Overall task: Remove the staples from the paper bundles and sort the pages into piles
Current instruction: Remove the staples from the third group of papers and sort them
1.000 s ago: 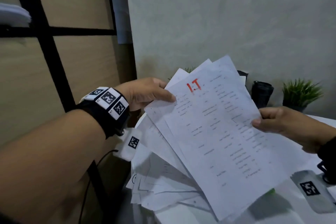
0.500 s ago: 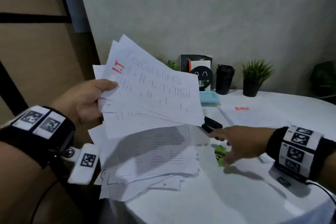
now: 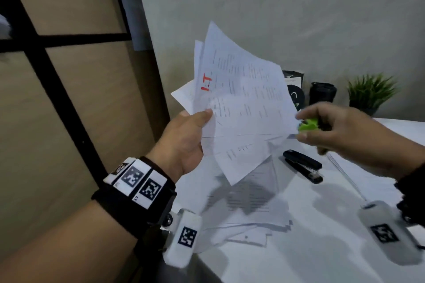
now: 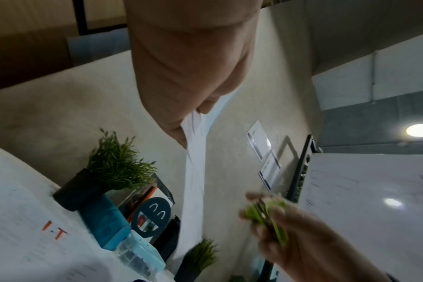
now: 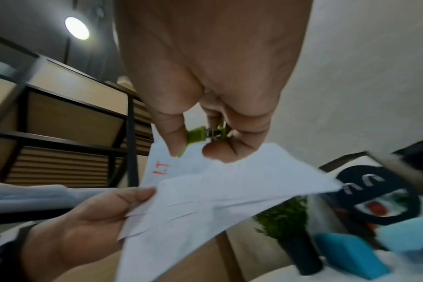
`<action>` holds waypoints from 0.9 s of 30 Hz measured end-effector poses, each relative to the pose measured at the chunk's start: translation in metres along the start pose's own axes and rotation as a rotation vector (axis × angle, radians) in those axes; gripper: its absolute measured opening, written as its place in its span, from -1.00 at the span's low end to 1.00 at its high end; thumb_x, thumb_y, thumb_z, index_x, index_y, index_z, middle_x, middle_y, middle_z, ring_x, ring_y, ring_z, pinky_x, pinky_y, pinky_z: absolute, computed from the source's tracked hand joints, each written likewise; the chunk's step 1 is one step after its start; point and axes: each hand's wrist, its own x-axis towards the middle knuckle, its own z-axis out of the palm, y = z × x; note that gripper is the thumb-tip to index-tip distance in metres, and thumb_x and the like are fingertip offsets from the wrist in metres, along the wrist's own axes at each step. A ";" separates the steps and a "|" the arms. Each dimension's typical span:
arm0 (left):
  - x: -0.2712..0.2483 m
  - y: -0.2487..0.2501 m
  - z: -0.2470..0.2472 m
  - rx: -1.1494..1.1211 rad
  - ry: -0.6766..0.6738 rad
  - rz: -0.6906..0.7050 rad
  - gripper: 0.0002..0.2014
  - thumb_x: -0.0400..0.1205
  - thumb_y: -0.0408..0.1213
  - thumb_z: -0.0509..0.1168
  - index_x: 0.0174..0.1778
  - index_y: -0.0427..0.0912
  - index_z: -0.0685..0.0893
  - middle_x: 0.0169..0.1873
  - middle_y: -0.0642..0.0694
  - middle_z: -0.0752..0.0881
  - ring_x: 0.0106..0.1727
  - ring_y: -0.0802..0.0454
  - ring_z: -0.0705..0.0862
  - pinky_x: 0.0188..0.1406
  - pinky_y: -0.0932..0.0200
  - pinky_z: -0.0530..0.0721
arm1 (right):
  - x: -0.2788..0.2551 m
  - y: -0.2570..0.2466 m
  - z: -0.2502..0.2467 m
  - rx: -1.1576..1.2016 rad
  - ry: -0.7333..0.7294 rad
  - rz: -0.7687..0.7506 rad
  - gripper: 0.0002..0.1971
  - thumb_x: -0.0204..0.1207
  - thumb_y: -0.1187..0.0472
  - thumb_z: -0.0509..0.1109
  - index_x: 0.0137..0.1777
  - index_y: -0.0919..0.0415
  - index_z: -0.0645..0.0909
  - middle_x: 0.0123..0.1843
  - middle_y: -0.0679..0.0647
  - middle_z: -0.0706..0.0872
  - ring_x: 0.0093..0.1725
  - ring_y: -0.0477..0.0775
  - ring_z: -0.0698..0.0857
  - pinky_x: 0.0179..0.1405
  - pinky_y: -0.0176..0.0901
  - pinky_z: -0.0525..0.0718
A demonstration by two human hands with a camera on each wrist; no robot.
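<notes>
My left hand pinches a stapled paper bundle by its left edge and holds it up above the table; red "I.T" is written on its top sheet. The same bundle fans out in the right wrist view, with my left hand at its edge. My right hand grips a green staple remover at the bundle's right corner. In the right wrist view thumb and fingers squeeze the remover just above the paper. More loose pages lie on the white table below.
A black stapler lies on the table right of the loose pages. At the back stand a black cup, a potted plant and a dark card stand. A wood-panelled wall with black frames is on the left.
My right hand let go of the bundle, picked the green staple remover up off the table and raised it to the bundle's right corner. The left hand turned the bundle more upright.
</notes>
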 end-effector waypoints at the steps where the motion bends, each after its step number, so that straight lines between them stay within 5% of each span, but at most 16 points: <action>1: -0.005 0.000 0.006 0.001 -0.013 0.018 -0.82 0.85 -0.26 0.24 0.26 0.00 0.72 0.04 -0.01 0.92 0.14 -0.17 0.88 0.17 -0.26 0.82 | 0.001 -0.010 0.009 0.062 0.015 -0.037 -0.54 0.29 0.07 0.69 0.16 -0.14 0.63 -0.06 0.04 0.74 -0.30 -0.10 0.72 -0.22 -0.04 0.71; 5: -0.021 -0.004 0.025 0.040 -0.077 0.114 -0.83 0.86 -0.19 0.21 0.17 0.11 0.71 -0.03 0.09 0.92 -0.01 0.01 0.91 0.01 -0.05 0.88 | 0.004 -0.037 0.044 -0.180 0.147 -0.228 -0.61 0.24 0.02 0.68 0.04 -0.06 0.66 -0.07 -0.16 0.74 -0.06 -0.09 0.72 -0.05 -0.18 0.67; 10: -0.027 -0.006 0.035 0.062 -0.076 0.218 -0.81 0.86 -0.14 0.22 0.29 0.15 0.70 0.14 0.03 0.88 0.23 -0.13 0.84 0.22 -0.28 0.83 | 0.007 -0.049 0.068 -0.372 0.273 -0.475 -0.78 0.36 0.03 0.52 -0.02 0.00 0.66 -0.12 -0.09 0.66 -0.09 -0.07 0.55 -0.14 -0.31 0.44; 12: -0.027 -0.007 0.037 0.044 -0.083 0.246 -0.75 0.87 -0.18 0.20 0.42 0.06 0.66 0.24 -0.05 0.85 0.29 -0.20 0.81 0.27 -0.33 0.80 | 0.008 -0.048 0.069 -0.402 0.306 -0.497 -0.78 0.37 0.03 0.50 -0.03 0.03 0.62 -0.15 -0.08 0.62 -0.13 -0.07 0.50 -0.20 -0.32 0.37; 16: -0.026 -0.008 0.038 0.028 -0.145 0.321 -0.72 0.89 -0.32 0.14 0.44 -0.10 0.66 0.24 -0.13 0.86 0.26 -0.17 0.84 0.16 -0.12 0.86 | 0.006 -0.051 0.066 -0.424 0.335 -0.480 -0.79 0.33 0.03 0.51 -0.10 0.06 0.63 -0.20 -0.05 0.64 -0.15 0.00 0.55 -0.17 -0.17 0.51; 27: -0.023 -0.011 0.040 0.061 -0.140 0.415 -0.70 0.89 -0.28 0.15 0.51 -0.11 0.63 0.30 -0.10 0.83 0.30 -0.13 0.82 0.23 -0.10 0.82 | 0.009 -0.059 0.065 -0.464 0.345 -0.476 -0.79 0.29 -0.02 0.39 -0.27 0.12 0.61 -0.31 0.00 0.59 -0.28 0.08 0.56 -0.30 0.01 0.58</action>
